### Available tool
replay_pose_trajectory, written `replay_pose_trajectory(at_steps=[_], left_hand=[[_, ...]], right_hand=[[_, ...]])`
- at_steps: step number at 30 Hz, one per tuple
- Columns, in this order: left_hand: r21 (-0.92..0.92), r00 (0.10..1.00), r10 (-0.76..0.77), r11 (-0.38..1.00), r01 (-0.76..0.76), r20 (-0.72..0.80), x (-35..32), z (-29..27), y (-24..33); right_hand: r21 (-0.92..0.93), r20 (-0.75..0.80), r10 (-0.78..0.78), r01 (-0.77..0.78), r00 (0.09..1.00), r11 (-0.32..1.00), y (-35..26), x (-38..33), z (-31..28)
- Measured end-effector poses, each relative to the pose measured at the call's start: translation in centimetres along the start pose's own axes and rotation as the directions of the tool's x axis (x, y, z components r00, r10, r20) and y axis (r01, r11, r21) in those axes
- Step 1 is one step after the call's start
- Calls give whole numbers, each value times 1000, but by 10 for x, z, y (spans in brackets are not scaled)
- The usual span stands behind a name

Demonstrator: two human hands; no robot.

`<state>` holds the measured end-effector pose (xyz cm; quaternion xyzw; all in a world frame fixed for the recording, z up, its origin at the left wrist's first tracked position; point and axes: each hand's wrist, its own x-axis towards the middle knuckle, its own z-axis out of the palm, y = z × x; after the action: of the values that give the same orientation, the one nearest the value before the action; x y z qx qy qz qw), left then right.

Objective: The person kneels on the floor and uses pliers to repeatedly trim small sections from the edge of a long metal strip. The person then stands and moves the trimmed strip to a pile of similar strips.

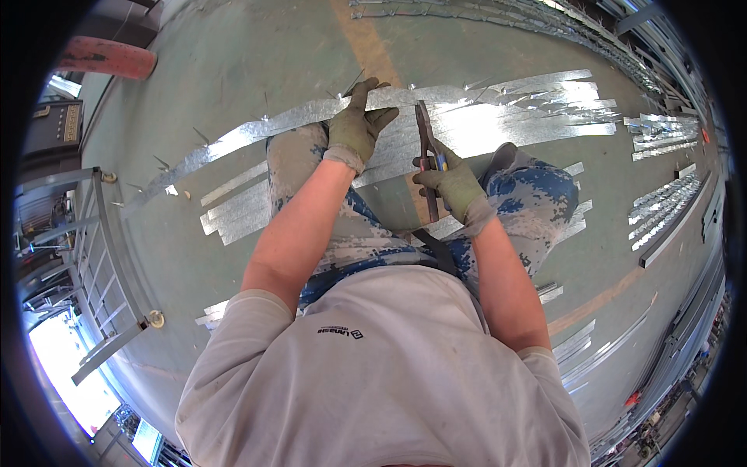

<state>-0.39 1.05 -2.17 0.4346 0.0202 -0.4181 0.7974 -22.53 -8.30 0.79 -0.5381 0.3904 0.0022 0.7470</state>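
My left hand point(356, 132), in an olive work glove, grips a long shiny metal strip point(241, 138), with its fingers over the far edge and its thumb on the near side. The strip runs in an arc from the left toward the right, and thin spikes of wire stand up along it. In my right hand point(457, 187), also gloved, is a pliers-like tool point(425, 128) with dark jaws pointing away from me. Red and blue-yellow parts show at its grip. The jaws' tips overlap the strip in view; whether they touch it I cannot tell.
Flat metal sheets point(498, 121) lie beneath and to the right of the strip. More strips point(665, 206) are stacked at the right. A wheeled metal frame point(101, 265) stands at the left, a red cylinder point(109, 58) at the far left. My knees flank the work.
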Motion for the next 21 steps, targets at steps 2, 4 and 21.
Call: replay_pose_trajectory(at_steps=[2, 4, 21], left_hand=[[-4, 1000, -6, 1000, 6, -4, 0, 0, -1], [-7, 1000, -19, 1000, 19, -16, 1, 0, 0], [10, 999, -24, 1000, 25, -41, -3, 6, 5]], right_hand=[[16, -28, 9, -8, 1000, 1000, 1, -1, 3], [29, -45, 16, -15, 999, 999, 4, 0, 3], [-25, -40, 126, -127, 991, 992, 1, 5, 1]])
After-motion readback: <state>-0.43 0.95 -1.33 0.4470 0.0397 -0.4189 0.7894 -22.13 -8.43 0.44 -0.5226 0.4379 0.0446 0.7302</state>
